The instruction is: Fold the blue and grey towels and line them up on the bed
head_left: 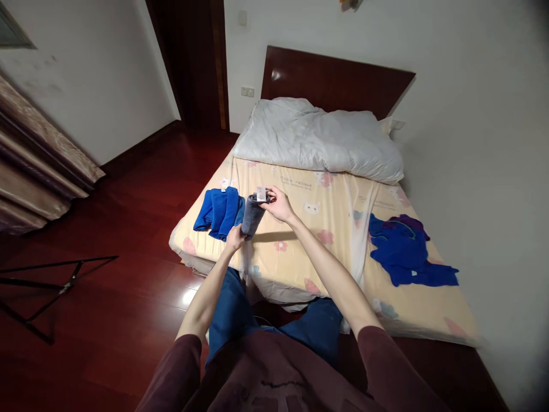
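Between my two hands is a dark grey rolled-up cloth [252, 219], held tilted above the bed, with a white label [261, 194] at its upper end. My left hand [235, 237] grips the lower end of the roll. At the top end, my right hand [278, 204] is closed on the rim beside the label. Just left of the roll, several blue rolled cloths [219, 210] lie side by side on the bed. On the bed's right side is a loose pile of blue garments [401, 252], with a purple cloth [416, 224] partly under it.
The bed [295, 269] has a patterned yellow sheet and stands before me. A grey-white quilt [317, 134] lies bunched against the dark headboard [334, 77]. Black stand legs [55, 283] are on the floor at left, near a curtain [38, 166]. A wall borders the right side.
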Demonstrator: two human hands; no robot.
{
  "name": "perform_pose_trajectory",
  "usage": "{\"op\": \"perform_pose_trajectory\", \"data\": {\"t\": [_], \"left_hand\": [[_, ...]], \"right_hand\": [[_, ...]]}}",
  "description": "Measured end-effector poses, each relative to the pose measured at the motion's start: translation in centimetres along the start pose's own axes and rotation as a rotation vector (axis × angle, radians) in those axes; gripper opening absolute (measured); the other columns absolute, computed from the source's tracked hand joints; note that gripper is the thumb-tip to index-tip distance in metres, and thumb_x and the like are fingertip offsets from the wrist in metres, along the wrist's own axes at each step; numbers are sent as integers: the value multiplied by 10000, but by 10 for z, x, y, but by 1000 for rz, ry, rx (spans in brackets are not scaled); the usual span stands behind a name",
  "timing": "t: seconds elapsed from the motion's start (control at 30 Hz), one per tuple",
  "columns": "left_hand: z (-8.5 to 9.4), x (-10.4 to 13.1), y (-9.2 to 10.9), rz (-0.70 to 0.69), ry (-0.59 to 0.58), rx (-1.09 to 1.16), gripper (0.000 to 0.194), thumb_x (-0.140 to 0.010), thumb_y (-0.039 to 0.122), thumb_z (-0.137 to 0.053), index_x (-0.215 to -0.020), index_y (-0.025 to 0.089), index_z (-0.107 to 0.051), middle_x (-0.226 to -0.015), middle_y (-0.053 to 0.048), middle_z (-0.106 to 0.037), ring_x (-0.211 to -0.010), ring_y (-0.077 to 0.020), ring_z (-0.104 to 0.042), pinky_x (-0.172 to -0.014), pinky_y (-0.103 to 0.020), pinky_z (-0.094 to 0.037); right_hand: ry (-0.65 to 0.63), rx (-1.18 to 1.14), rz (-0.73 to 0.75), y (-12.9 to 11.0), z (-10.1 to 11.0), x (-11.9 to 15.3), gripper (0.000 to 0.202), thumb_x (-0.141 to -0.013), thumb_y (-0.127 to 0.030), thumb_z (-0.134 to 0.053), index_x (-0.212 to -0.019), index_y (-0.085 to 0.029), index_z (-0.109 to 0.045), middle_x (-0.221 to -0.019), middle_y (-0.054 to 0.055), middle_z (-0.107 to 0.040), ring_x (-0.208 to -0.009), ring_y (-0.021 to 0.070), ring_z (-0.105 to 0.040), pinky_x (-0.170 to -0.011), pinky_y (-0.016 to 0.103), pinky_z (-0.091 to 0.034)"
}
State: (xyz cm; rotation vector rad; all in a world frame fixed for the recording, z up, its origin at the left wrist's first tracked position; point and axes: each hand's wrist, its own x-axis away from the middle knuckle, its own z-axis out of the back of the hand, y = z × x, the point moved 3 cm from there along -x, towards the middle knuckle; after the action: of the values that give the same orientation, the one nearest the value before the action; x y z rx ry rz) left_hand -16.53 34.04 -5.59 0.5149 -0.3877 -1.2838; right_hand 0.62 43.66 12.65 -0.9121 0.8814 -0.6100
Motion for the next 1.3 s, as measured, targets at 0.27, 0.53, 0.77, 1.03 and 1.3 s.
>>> {"op": "perform_pose_trajectory", "data": {"t": [0.27, 0.53, 0.77, 1.03, 1.3], "left_hand": [[-19, -14, -13, 51, -87, 0, 414, -848, 223, -657, -1253, 184, -585, -1139, -114, -683, -1098, -286, -631, -878, -339, -493], [-25, -15, -18, 91, -138, -25, 446, -851, 219, -662, -1288, 184, -579, -1117, -130, -672, -1090, -288, -643, -890, -339, -496], [-4, 3, -5, 105, 121, 216, 816, -693, 227, -802, -1420, 124, -447, -1358, -187, -544, -1311, -355, -488, -1085, -478, -411], [-45, 194, 28, 96, 266, 480, 412, -905, 296, -550, -1305, 196, -542, -1223, -126, -607, -1126, -259, -582, -977, -432, -497], [-98, 232, 45, -161, -317, 378, 248, -892, 178, -517, -1100, 196, -649, -1114, -92, -664, -1084, -231, -600, -1010, -403, -483]], "right_hand": [[-18, 0, -52, 13, -15, -15, 456, -708, -240, -769, -1135, -188, -617, -1094, 92, -751, -1018, 227, -708, -763, 299, -540], [-14, 15, -90, 32, -19, -19, 466, -725, -255, -770, -1160, -179, -623, -1153, 123, -731, -1088, 257, -692, -844, 357, -558], [39, 134, -67, 37, -14, -16, 857, -715, -404, -830, -1458, -208, -452, -1479, 161, -521, -1360, 297, -510, -1109, 482, -443], [401, 82, -250, 74, 11, 123, 785, -888, -550, -626, -1547, -235, -342, -1578, 162, -409, -1408, 273, -468, -1159, 494, -388], [533, -62, -820, 124, -20, 410, 655, -716, -713, -665, -1052, -156, -738, -1136, 206, -745, -1061, 346, -717, -936, 506, -577]]}}
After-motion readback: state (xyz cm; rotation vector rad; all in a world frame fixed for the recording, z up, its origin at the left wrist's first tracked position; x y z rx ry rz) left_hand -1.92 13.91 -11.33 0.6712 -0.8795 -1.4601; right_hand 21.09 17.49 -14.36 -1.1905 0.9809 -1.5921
